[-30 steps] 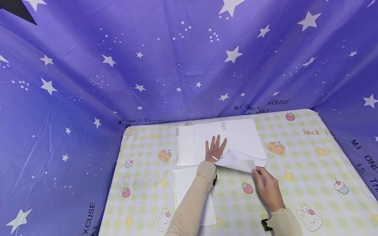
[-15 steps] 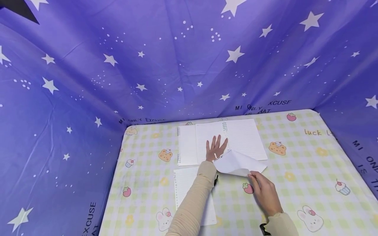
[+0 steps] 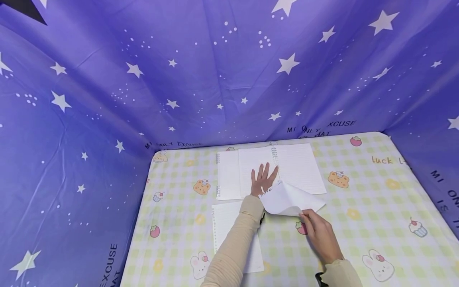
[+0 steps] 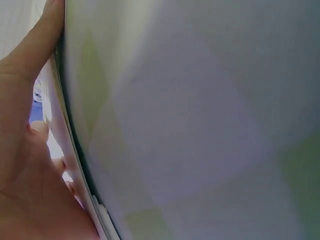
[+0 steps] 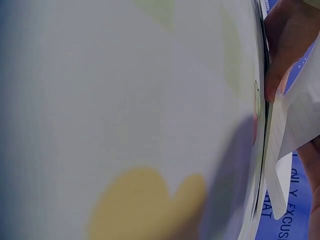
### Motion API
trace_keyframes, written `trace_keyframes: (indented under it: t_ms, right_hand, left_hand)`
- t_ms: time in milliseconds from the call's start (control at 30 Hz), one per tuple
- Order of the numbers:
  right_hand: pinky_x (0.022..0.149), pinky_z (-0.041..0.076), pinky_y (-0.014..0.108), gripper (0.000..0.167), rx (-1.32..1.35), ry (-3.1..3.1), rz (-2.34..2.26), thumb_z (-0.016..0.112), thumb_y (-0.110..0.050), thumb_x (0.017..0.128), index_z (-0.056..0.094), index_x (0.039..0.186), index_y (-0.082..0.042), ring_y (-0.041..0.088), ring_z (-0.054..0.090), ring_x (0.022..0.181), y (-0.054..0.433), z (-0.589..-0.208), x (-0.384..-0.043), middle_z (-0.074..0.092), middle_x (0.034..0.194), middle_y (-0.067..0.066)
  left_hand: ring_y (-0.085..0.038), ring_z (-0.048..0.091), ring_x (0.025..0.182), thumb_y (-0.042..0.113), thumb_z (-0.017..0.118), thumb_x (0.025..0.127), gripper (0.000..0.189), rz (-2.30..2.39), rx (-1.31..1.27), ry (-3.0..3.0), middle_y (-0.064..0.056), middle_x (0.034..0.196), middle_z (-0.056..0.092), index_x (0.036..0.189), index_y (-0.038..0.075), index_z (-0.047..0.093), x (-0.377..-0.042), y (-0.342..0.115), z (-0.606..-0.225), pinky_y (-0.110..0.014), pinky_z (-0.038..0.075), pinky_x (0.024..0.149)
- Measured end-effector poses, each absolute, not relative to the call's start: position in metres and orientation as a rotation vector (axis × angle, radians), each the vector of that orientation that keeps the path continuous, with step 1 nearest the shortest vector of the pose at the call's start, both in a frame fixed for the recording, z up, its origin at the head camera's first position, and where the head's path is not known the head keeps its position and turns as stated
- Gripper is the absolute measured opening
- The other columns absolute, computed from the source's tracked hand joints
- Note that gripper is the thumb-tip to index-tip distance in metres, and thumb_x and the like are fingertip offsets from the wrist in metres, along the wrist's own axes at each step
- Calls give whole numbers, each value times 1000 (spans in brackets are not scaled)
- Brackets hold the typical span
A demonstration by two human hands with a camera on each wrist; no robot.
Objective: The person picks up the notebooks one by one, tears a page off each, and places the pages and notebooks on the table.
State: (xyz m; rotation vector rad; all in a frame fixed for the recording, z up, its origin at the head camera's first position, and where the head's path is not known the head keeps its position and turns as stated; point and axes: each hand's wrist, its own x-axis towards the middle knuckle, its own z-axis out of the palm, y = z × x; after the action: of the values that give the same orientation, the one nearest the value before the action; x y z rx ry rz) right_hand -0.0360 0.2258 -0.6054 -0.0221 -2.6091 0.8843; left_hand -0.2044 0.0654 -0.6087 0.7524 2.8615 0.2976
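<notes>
While the near corner of the page curls up, only small shifts show against the earlier head views.

left hand: (image 3: 263, 180) flat, fingers spread straight, pressing on left page of spiral notebook (image 3: 299, 167); same spot as a second ago, grips nothing.

right hand: (image 3: 320, 234) fingers pinching near right corner of lifted sheet (image 3: 288, 198); has slid left and slightly farther since a second ago.

lifted sheet: peeled off the right page, near corner bent over toward the spiral; fold sits more to the left than before, more of the underside showing. Far part of the sheet flat on the notebook, spiral edge looks attached near the bottom rings.

spiral notebook: open, at far middle of checked tablecloth (image 3: 358, 199), unmoved.

loose sheet: (image 3: 229, 227) near left of notebook, partly under left sleeve, unmoved.

meaning: judged as page being pulled from the rings, about started, not freed yet.

wrist views: blurred cloth close up; right wrist shows fingertip (image 5: 276, 85) on paper edge, little else readable.
</notes>
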Motion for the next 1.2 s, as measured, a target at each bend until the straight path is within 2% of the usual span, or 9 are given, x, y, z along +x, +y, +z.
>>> trace_keyframes:
  t_ms: [133, 300, 533, 633, 800, 1000, 1200]
  right_hand:
    - [66, 48, 21, 13, -33, -2624, 889, 70, -7, 91, 67, 95, -18, 12, 66, 73, 225, -604, -36, 70, 79, -6]
    - [65, 46, 18, 11, -42, -2631, 894, 70, -8, 92, 67, 94, -18, 7, 61, 70, 225, -604, -35, 68, 79, -7]
    - [62, 42, 15, 10, -23, -2645, 918, 67, -8, 94, 66, 92, -18, 2, 55, 66, 224, -601, -33, 63, 73, -9]
    - [60, 40, 12, 12, -7, -2669, 938, 66, -8, 94, 66, 89, -19, -1, 53, 64, 221, -603, -27, 62, 72, -12]
    - [60, 41, 9, 14, -14, -2702, 976, 66, -7, 94, 66, 90, -20, -3, 56, 67, 220, -606, -11, 66, 77, -12]
    - [60, 40, 11, 14, -6, -2707, 1006, 64, -7, 96, 64, 94, -21, -2, 52, 67, 222, -594, -6, 66, 80, -11]
    - [66, 53, 24, 9, -40, -2761, 992, 64, -9, 96, 66, 96, -18, 1, 62, 78, 225, -582, -2, 70, 86, -9]
  left_hand:
    - [-29, 7, 155, 50, 39, 101, 66, 361, 777, 2846, -9, 167, 13, 160, 30, 18, -206, 65, -611, -56, 9, 123]
    - [-26, -2, 155, 57, 41, 97, 70, 359, 768, 2836, -7, 168, 4, 159, 37, 17, -210, 67, -625, -56, 2, 123]
    - [-24, 0, 155, 55, 45, 97, 68, 308, 716, 2830, -4, 168, 7, 158, 39, 19, -212, 70, -622, -54, 4, 124]
    - [-22, -3, 155, 48, 56, 95, 74, 270, 673, 2794, -1, 168, 4, 158, 41, 18, -212, 71, -615, -53, 3, 124]
    - [-22, 0, 155, 43, 71, 83, 91, 237, 637, 2795, 0, 168, 5, 158, 41, 19, -208, 72, -604, -52, 5, 124]
    - [-22, 0, 155, 54, 73, 80, 97, 219, 640, 2796, 0, 168, 4, 158, 40, 18, -208, 71, -602, -52, 5, 124]
    - [-20, -8, 155, 61, 75, 76, 105, 236, 627, 2772, 1, 168, -1, 158, 42, 13, -211, 72, -612, -51, -1, 124]
